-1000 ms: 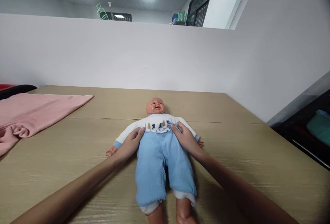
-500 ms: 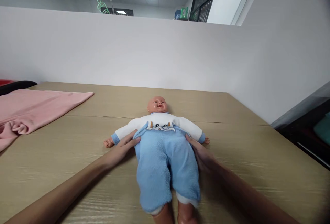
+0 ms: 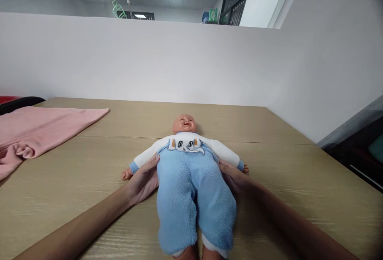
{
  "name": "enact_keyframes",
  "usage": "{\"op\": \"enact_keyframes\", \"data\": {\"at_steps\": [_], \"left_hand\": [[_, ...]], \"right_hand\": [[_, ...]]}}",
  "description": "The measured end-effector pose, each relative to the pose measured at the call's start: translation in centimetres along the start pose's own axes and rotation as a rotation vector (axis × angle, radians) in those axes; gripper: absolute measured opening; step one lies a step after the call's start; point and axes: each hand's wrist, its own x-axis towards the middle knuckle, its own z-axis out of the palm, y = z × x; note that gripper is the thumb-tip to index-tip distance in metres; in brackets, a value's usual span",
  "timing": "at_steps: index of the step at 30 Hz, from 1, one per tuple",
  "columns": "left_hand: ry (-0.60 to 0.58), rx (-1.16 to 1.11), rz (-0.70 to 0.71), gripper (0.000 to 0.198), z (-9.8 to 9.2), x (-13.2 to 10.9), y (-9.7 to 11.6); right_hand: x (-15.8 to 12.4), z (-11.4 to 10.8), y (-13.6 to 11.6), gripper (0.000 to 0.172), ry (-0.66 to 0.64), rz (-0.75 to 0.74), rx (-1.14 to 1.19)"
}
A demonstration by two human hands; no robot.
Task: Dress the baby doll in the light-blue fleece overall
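Note:
A baby doll [image 3: 184, 124] lies on its back on the table, head away from me and arms spread. It has a white top [image 3: 221, 149] with blue cuffs and fluffy light-blue trousers [image 3: 176, 196] pulled up to the chest. An animal face [image 3: 185, 145] shows just above the waistband. At the left side of the waist, my left hand [image 3: 146, 179] grips the trousers, its palm partly turned to view and its fingertips hidden behind the cloth. My right hand [image 3: 231, 173] holds the opposite side of the waist, with most of its fingers tucked out of sight.
A pink cloth [image 3: 54, 126] lies crumpled at the table's left, with a black-rimmed red object [image 3: 22, 102] behind it. The wooden table [image 3: 287, 164] meets a white wall [image 3: 155, 60] at the back. Something dark with a pale edge [image 3: 356, 148] stands at the right.
My left hand has rolled so more of its palm shows, and its thumb no longer lies over the trousers. The trousers sit slightly differently, and more of the animal face shows.

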Motion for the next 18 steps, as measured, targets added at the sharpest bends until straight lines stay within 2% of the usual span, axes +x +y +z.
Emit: {"op": "enact_keyframes", "data": {"at_steps": [5,8,11,14,18], "left_hand": [[0.048,0.026,-0.004,0.059,-1.1,-0.1,-0.5],[-0.004,0.119,-0.017,0.061,-1.1,0.0,-0.4],[-0.075,0.247,-0.029,0.051,-0.5,0.3,0.3],[-0.068,0.345,0.023,0.042,-0.3,0.4,1.1],[-0.028,0.582,0.158,0.028,-1.1,0.2,1.6]], "right_hand": [[0.0,0.0,0.3,0.055,-0.035,-0.038,-0.123],[0.0,-0.3,0.1,0.051,-0.051,-0.095,-0.287],[-0.2,-0.7,-0.2,0.042,-0.041,-0.126,-0.441],[-0.2,-0.8,-0.1,0.046,0.052,-0.179,-0.444],[-0.3,0.1,0.0,0.052,0.175,-0.227,-0.229]]}}
